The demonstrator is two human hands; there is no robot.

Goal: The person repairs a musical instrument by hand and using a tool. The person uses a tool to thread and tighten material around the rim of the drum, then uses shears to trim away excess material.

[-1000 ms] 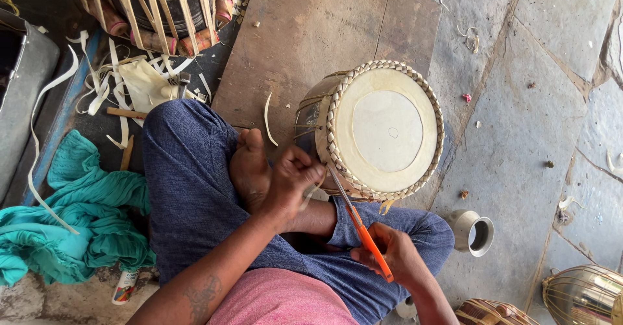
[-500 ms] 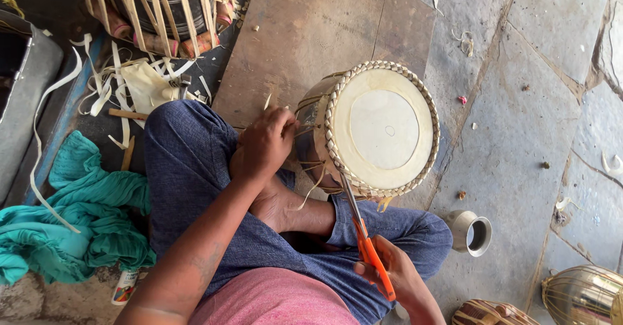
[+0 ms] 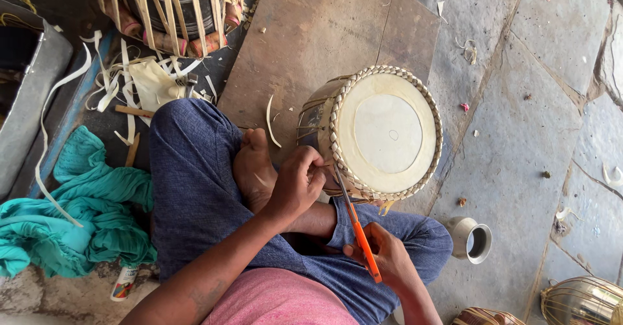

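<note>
From the head camera, a small drum (image 3: 383,133) with a pale skin and braided rim lies on its side against the seated person's crossed legs, over a brown board (image 3: 311,39) on the stone floor (image 3: 519,117). The left hand (image 3: 297,185) is closed, pinching something at the drum's lower rim. The right hand (image 3: 383,255) grips the orange handle of a thin tool (image 3: 355,228) whose metal tip reaches that same rim. Teal cloth (image 3: 71,221) lies near the knee; a small metal cup (image 3: 472,239) stands just beside the shin.
</note>
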